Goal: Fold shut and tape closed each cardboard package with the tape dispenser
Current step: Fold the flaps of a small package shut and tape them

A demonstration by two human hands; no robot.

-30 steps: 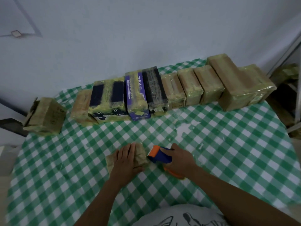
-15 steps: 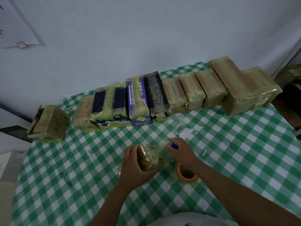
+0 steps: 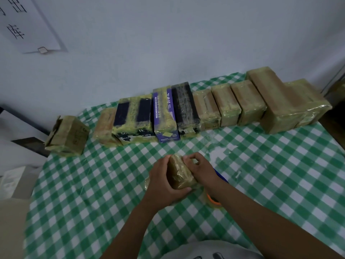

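A small brown cardboard package (image 3: 180, 174), shiny with clear tape, stands on its edge in the middle of the green checked table. My left hand (image 3: 162, 184) grips its left side, thumb under the near end. My right hand (image 3: 200, 170) holds its right side, fingers curled over the far top corner. The orange and blue tape dispenser (image 3: 214, 200) lies on the cloth under my right wrist, mostly hidden.
A row of taped boxes (image 3: 205, 109) lines the back of the table against the wall, with a purple box (image 3: 165, 116) among them. One brown box (image 3: 68, 136) sits apart at the left edge. The table (image 3: 270, 174) drops off at right.
My right hand has let go of the tape dispenser, which now lies on the table. Both hands have lifted the small package onto its edge and hold it between them.
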